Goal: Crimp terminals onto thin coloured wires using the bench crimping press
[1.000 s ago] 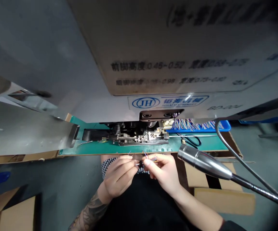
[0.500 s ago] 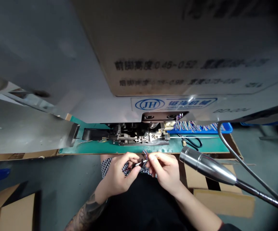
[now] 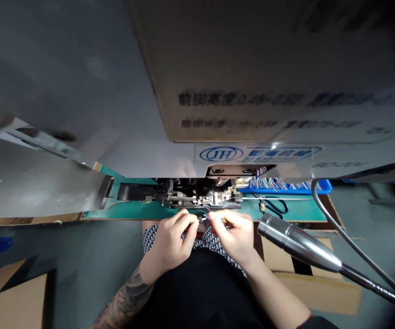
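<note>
Thin coloured wires stick out between my hands, just in front of the green bench edge. My right hand pinches these wires between thumb and forefinger. My left hand has its thumb and forefinger pressed together beside them; what lies in that pinch is too small to tell. Behind both hands is the metal mechanism of a machine, below its grey housing.
A blue tray of many coloured wires stands at the back right. A metal lamp head on a flexible neck is close to my right hand. Black cable loops lie on the green bench. Cardboard boxes stand lower left.
My left thumb and forefinger have closed together and moved up slightly. The small dark and white piece seen near them earlier is now mostly hidden. The camera view has shifted a little.
</note>
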`<state>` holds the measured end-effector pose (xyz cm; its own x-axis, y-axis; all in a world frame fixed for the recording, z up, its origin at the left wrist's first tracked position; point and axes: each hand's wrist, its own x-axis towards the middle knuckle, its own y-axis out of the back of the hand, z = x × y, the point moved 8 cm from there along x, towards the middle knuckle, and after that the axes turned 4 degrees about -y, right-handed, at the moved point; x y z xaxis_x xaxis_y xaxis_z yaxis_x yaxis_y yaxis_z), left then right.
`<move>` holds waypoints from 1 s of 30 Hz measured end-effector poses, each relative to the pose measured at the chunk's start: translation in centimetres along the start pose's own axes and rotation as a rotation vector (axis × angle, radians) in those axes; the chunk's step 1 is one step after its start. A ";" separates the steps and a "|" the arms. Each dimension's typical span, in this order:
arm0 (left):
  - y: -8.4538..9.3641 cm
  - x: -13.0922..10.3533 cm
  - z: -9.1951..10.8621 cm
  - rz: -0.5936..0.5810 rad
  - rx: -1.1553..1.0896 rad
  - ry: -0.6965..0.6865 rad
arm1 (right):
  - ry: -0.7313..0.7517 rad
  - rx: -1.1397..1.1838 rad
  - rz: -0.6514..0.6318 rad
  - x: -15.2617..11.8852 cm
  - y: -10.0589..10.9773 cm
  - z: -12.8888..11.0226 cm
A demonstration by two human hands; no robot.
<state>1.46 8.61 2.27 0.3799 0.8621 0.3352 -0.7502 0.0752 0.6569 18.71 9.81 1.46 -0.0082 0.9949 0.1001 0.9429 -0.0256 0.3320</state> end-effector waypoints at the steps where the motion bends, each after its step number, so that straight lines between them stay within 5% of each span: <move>1: 0.2 0.1 0.2 0.042 0.041 -0.010 | -0.027 0.012 0.035 0.1 0.0 0.2; 6: 0.3 0.3 0.8 0.204 0.190 -0.039 | -0.259 0.185 0.167 0.4 -0.8 1.6; 12: 0.2 0.1 0.6 0.218 0.250 -0.019 | -0.441 0.406 0.056 0.9 -2.3 1.9; 30: 0.7 -0.3 0.8 0.234 0.383 -0.094 | -0.453 0.434 0.020 1.2 -2.5 1.6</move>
<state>1.21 8.02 3.18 0.2849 0.7835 0.5523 -0.5740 -0.3221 0.7529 16.92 11.25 -0.75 0.0635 0.9396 -0.3362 0.9915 -0.0978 -0.0860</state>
